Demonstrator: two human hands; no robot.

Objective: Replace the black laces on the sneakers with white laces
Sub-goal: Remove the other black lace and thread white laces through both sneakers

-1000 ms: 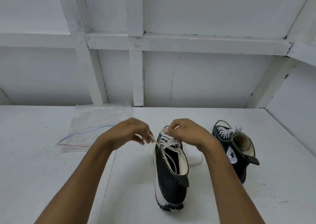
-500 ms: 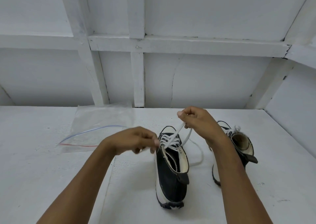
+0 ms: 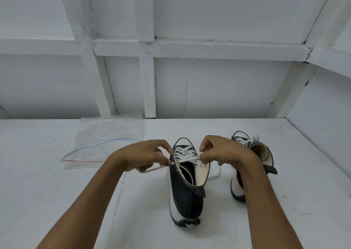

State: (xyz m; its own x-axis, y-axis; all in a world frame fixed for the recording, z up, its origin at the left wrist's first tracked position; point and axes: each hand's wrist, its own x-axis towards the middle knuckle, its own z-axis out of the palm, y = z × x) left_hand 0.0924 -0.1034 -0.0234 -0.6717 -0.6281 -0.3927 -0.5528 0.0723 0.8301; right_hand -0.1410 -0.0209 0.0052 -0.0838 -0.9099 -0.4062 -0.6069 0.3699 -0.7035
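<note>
A white panelled wall (image 3: 228,87) with framing battens rises behind a white-painted bench (image 3: 57,191), where a person works on a pair of black high-top sneakers. A clear zip-top plastic bag (image 3: 106,133), its seal marked by a blue and a red line, lies flat on the bench at the far left, well apart from the shoes.

The near sneaker (image 3: 187,201) stands upright at the middle of the bench, heel toward the camera and white toe cap pointing to the wall, its collar gaping and the pale lining showing. The second sneaker (image 3: 264,152) stands just to its right, partly hidden behind the person's right wrist, already threaded with white lacing whose ends stick up above its tongue.

Both bare forearms reach in from the bottom edge. The left grip (image 3: 140,157) is closed, fingers curled, pinching one end of the white lace (image 3: 185,154) beside the left edge of the near sneaker's collar; the loose strand trails back under the hand. The right grip (image 3: 222,153) is likewise closed, pinching the other end at the right edge of the collar, just above two bare eyelets. The lace crosses the front of the near sneaker in several rows and a slack loop of it lies on the bench between the two shoes.
</note>
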